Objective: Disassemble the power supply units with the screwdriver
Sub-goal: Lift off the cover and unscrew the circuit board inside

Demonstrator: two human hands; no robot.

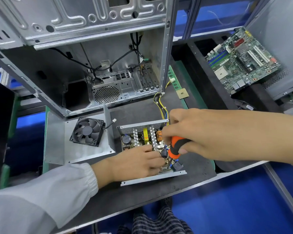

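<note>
An opened power supply unit [147,146] sits on the dark tabletop [193,171] near its front edge, cover off, circuit board [139,142], heat sinks and copper coil exposed. The right hand [210,132] grips an orange-and-black screwdriver [175,147], fingers curled round the handle, with the shaft angled down into the unit's near right corner; the tip is hidden among components. The left hand [139,161] rests on the board's near side, fingers curled among the parts, apparently steadying it, though what it pinches cannot be told.

The steel housing looks stiff and moderately heavy, with thin sheet edges likely sharp; it seems best held by its outer walls or flanges. The board is probably fragile, and its capacitors are better left untouched, so the bare edges look the safer hold. The yellow and black wire bundle [161,105] trailing far from the unit is pliable and may snag.

Left of the unit lies the removed cover [57,141] carrying a black fan [87,130]. Behind stands an open computer case [83,56]; a motherboard [240,59] rests far right.
</note>
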